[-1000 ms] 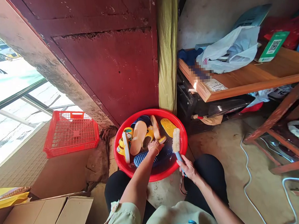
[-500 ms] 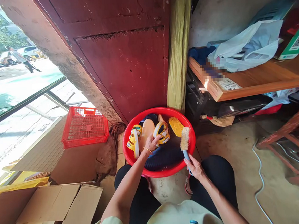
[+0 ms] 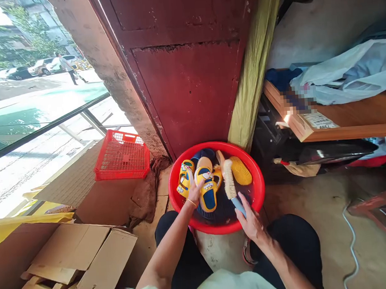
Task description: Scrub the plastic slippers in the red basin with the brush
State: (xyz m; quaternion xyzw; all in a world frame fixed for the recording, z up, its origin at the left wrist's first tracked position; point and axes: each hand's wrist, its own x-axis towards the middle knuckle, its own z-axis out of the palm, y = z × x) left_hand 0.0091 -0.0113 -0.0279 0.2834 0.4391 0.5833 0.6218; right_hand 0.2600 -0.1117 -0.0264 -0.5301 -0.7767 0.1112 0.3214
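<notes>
My left hand [image 3: 193, 191] grips a yellow children's sandal [image 3: 210, 199] with a cartoon print and a navy inside, over a red basin [image 3: 260, 186]. In my right hand [image 3: 252, 223] is a scrub brush [image 3: 229, 182] with pale bristles and a blue handle. The bristles are just right of the sandal, but I cannot tell whether they touch. Another yellow sandal [image 3: 184, 176] lies at the basin's left, beside my left fingers. At the right, a yellow sole [image 3: 241, 171] faces up. Dark water and more footwear, partly hidden, fill the basin.
A red plastic crate [image 3: 122, 159] sits at left, above an open cardboard box [image 3: 69, 252]. Behind the basin stands a dark red door [image 3: 190, 96]. A wooden shelf [image 3: 358, 128] with a plastic bag [image 3: 349, 76] juts out at right. A cable [image 3: 352, 239] runs across the floor.
My left hand has turned the sandal, so its navy inside now faces me. My right hand has brought the brush leftward, closer to the sandal. The view has shifted left.
</notes>
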